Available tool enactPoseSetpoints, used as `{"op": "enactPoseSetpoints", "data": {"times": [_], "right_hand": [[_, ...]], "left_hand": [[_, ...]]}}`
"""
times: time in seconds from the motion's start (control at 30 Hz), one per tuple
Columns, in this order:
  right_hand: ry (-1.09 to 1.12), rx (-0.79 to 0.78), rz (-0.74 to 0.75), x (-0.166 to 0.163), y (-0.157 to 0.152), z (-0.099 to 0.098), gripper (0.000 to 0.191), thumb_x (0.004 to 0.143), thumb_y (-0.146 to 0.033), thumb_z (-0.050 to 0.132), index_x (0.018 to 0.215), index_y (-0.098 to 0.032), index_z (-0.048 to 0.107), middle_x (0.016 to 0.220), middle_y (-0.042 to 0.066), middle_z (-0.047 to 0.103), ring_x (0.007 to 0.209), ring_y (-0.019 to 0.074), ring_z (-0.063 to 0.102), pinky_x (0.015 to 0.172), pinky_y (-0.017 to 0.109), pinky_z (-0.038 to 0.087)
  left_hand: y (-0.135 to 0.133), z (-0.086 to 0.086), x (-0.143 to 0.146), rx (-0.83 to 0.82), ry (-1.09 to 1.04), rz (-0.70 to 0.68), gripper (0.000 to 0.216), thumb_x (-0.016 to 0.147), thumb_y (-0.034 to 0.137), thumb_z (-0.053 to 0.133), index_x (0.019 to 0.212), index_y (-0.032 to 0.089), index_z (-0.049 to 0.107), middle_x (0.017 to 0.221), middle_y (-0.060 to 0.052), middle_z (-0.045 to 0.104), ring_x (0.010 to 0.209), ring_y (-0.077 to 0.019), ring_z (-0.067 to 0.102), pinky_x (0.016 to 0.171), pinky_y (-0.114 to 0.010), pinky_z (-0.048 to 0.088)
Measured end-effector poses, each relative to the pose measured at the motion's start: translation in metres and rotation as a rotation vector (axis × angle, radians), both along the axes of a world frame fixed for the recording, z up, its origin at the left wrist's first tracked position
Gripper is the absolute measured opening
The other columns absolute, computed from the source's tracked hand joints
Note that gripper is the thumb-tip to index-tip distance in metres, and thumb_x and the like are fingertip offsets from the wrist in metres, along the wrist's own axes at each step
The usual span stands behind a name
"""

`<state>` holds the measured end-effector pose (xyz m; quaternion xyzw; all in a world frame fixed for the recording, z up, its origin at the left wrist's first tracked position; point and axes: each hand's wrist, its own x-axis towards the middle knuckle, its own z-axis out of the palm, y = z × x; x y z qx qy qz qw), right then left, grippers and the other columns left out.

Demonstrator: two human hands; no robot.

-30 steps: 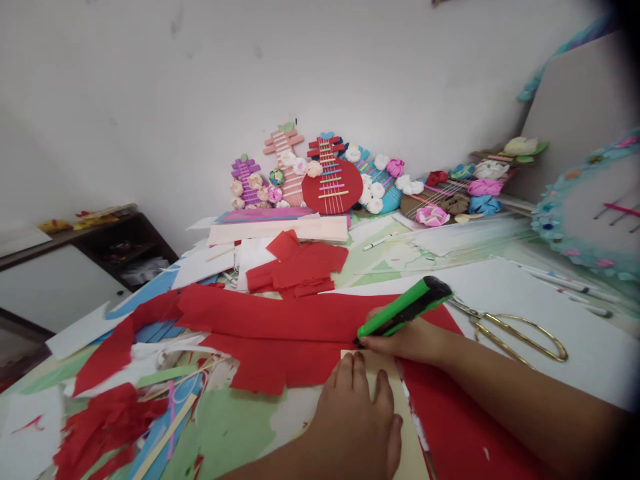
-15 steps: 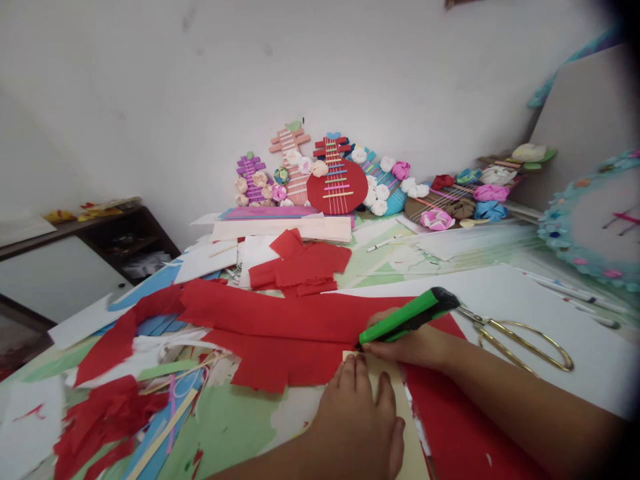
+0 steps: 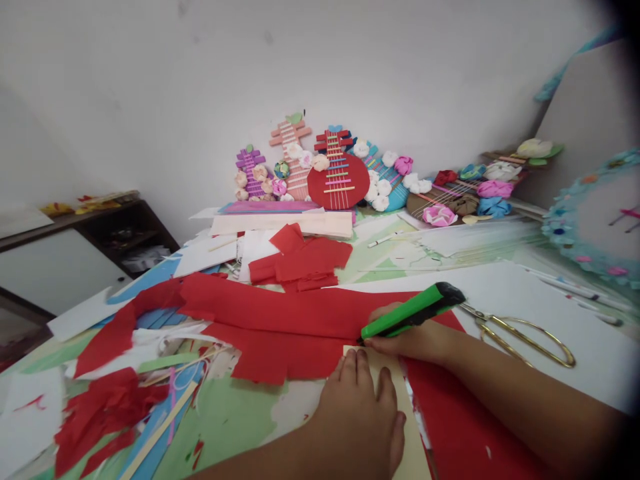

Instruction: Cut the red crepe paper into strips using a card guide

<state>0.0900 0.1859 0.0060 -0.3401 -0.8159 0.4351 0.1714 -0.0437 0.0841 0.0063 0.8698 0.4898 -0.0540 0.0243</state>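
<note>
My right hand (image 3: 417, 341) grips a green-and-black utility knife (image 3: 413, 312), its tip down on red paper (image 3: 295, 310) at the top end of a cream strip (image 3: 407, 427). The blade itself is too small to make out. Flat on that strip lies my left hand (image 3: 357, 407), fingers stretched forward just below the knife tip and thumb out to the right. The red paper spreads left of both hands, with ragged cut edges. More red paper (image 3: 465, 413) lies under my right forearm. Gold-handled scissors (image 3: 525, 333) rest right of my right hand, blades partly hidden.
Red scraps (image 3: 305, 257) lie beyond the paper, and torn pieces (image 3: 100, 413) with thin strips at the left. Several paper lute-shaped crafts (image 3: 339, 180) lean against the wall. A white sheet (image 3: 595, 360) lies under the scissors. A dark cabinet (image 3: 125, 233) stands at left.
The view has shifted slightly. Both hands and the knife stay in nearly the same place on the paper and strip.
</note>
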Motion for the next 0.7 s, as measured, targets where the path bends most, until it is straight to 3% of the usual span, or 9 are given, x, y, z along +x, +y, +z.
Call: {"op": "enactPoseSetpoints", "data": {"times": [0.33, 0.7], "right_hand": [[-0.038, -0.042, -0.084, 0.0015, 0.001, 0.0033, 0.017, 0.069, -0.035, 0.055, 0.07, -0.019, 0.06, 0.071, -0.002, 0.06, 0.067, 0.0137, 0.054, 0.063, 0.025, 0.043], [0.008, 0.003, 0.033, 0.0009, 0.0027, -0.0028, 0.013, 0.07, -0.031, 0.054, 0.064, -0.019, 0.055, 0.068, -0.001, 0.056, 0.064, 0.0136, 0.052, 0.058, 0.025, 0.043]], "left_hand": [[-0.0016, -0.0008, -0.0016, 0.008, -0.007, 0.011, 0.049, 0.085, 0.038, 0.034, 0.122, 0.007, 0.043, 0.121, -0.03, 0.038, 0.113, -0.0401, 0.035, 0.084, -0.049, 0.036], [-0.0028, -0.0051, -0.0013, 0.077, -0.023, -0.008, 0.049, 0.084, 0.038, 0.038, 0.12, 0.007, 0.046, 0.118, -0.027, 0.044, 0.111, -0.0388, 0.039, 0.082, -0.05, 0.037]]}}
